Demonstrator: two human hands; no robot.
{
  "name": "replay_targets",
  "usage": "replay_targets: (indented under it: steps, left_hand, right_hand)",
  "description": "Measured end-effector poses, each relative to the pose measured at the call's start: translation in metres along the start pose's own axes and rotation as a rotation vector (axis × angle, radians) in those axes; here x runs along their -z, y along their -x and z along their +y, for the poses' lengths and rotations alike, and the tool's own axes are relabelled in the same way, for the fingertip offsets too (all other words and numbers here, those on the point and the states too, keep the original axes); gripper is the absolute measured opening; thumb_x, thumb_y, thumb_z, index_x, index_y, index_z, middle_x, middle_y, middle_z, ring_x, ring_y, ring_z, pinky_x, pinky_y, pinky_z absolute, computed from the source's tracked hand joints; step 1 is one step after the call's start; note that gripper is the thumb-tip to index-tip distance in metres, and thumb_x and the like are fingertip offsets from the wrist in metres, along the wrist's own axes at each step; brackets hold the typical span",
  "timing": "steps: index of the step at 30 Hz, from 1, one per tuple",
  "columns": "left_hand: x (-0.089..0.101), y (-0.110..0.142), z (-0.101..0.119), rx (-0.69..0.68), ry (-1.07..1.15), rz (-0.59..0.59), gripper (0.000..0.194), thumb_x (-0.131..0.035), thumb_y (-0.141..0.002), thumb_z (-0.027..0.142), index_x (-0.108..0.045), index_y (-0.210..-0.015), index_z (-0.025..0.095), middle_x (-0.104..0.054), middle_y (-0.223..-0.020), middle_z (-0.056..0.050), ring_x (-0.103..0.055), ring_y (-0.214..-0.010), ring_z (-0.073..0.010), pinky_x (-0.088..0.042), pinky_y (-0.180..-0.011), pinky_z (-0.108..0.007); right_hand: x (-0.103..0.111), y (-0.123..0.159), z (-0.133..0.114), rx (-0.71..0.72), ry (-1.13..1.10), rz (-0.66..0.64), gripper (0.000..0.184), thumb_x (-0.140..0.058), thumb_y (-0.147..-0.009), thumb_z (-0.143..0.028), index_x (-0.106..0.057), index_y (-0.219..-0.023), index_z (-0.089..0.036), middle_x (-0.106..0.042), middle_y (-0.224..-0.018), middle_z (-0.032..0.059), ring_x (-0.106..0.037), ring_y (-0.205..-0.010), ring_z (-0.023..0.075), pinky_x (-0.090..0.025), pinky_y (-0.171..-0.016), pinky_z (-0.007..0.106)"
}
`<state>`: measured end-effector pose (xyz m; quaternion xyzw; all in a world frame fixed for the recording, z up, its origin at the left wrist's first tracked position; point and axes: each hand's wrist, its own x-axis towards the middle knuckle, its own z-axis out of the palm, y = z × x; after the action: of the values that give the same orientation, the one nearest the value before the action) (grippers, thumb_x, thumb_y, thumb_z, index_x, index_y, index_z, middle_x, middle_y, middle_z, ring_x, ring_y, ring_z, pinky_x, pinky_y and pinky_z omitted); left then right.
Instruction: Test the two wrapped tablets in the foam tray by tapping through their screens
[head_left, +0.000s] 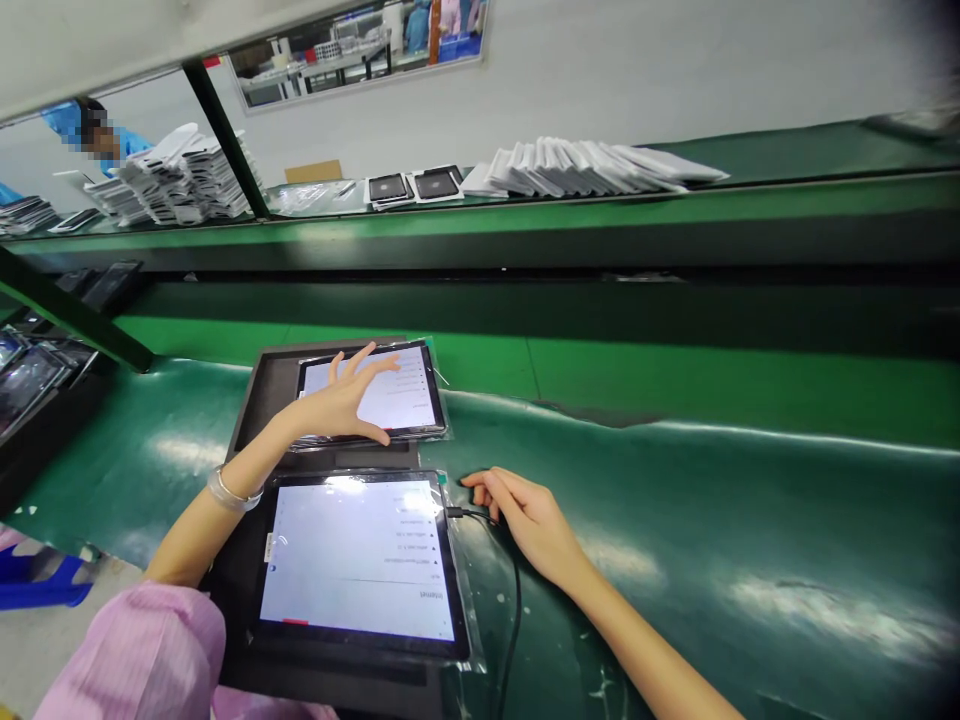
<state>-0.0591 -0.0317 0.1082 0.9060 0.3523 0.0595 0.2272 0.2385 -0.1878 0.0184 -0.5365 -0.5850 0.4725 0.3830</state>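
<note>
Two lit tablets in clear film lie on a dark tray, one behind the other. Over the far tablet [409, 390] my left hand [337, 405] is open, fingers spread above its screen; whether they touch the glass I cannot tell. A black cable [516, 610] is plugged into the right edge of the near tablet [345, 550], whose screen shows a list with the heading "Internet". Beside that plug my right hand [529, 515] has its fingers curled against the cable, with the index finger stretched toward the tablet.
The dark tray [251, 410] rests on a green mat [675, 520]. Across the green conveyor [480, 350], a shelf holds a fanned row of white packets [585, 165], two boxed tablets [437, 183] and white stacks [180, 175]. A co-worker [97, 130] is behind a green post [225, 135].
</note>
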Motion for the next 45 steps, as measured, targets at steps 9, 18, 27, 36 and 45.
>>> replay_targets:
  steps: [9, 18, 27, 36, 45]
  left_hand:
    - [0.009, 0.004, -0.023, 0.093, -0.048, 0.003, 0.107, -0.087, -0.078, 0.047, -0.021, -0.163, 0.040, -0.014, -0.175, -0.010, 0.004, -0.162, -0.0380, 0.005, -0.122, -0.075]
    - [-0.013, 0.066, 0.071, -0.191, 0.010, -0.174, 0.130, -0.091, -0.066, 0.064, -0.014, -0.167, 0.037, -0.012, -0.175, -0.013, 0.002, -0.159, -0.0460, 0.005, -0.121, -0.076]
    - [-0.050, 0.107, 0.082, -0.135, -0.158, -0.104, 0.109, -0.078, -0.088, 0.017, -0.005, -0.167, 0.037, -0.012, -0.174, -0.015, 0.003, -0.160, -0.0402, -0.001, -0.120, -0.081]
    - [-0.034, 0.079, 0.029, 0.248, -0.211, 0.307, 0.036, -0.043, -0.109, 0.033, -0.053, -0.144, 0.033, -0.025, -0.172, -0.007, -0.005, -0.162, -0.0338, -0.007, -0.125, -0.071]
    - [-0.054, 0.124, 0.064, 0.011, -0.441, 0.186, 0.043, -0.055, -0.105, 0.042, -0.059, -0.143, 0.022, -0.035, -0.168, -0.012, -0.008, -0.161, -0.0390, 0.013, -0.124, -0.070]
  right_hand:
    - [0.000, -0.001, 0.001, -0.002, 0.020, 0.011, 0.055, -0.044, -0.103, -0.064, -0.077, -0.097, -0.020, -0.065, -0.081, 0.0041, -0.057, -0.064, 0.0182, -0.047, -0.067, 0.034]
    - [0.000, -0.001, 0.000, 0.011, 0.019, 0.013, 0.057, -0.044, -0.102, -0.066, -0.077, -0.094, -0.021, -0.064, -0.078, 0.0036, -0.056, -0.062, 0.0181, -0.047, -0.065, 0.034]
    - [0.000, 0.000, 0.003, -0.022, 0.009, 0.008, 0.055, -0.046, -0.102, -0.065, -0.077, -0.096, -0.021, -0.063, -0.080, 0.0035, -0.055, -0.064, 0.0180, -0.046, -0.067, 0.034]
    - [-0.001, -0.003, -0.001, -0.016, 0.004, 0.023, 0.061, -0.046, -0.099, -0.072, -0.078, -0.093, -0.020, -0.064, -0.078, 0.0043, -0.055, -0.061, 0.0179, -0.047, -0.064, 0.034]
    - [0.001, 0.000, 0.000, -0.013, 0.022, 0.002, 0.057, -0.044, -0.103, -0.066, -0.077, -0.097, -0.020, -0.064, -0.080, 0.0034, -0.056, -0.063, 0.0171, -0.047, -0.067, 0.033]
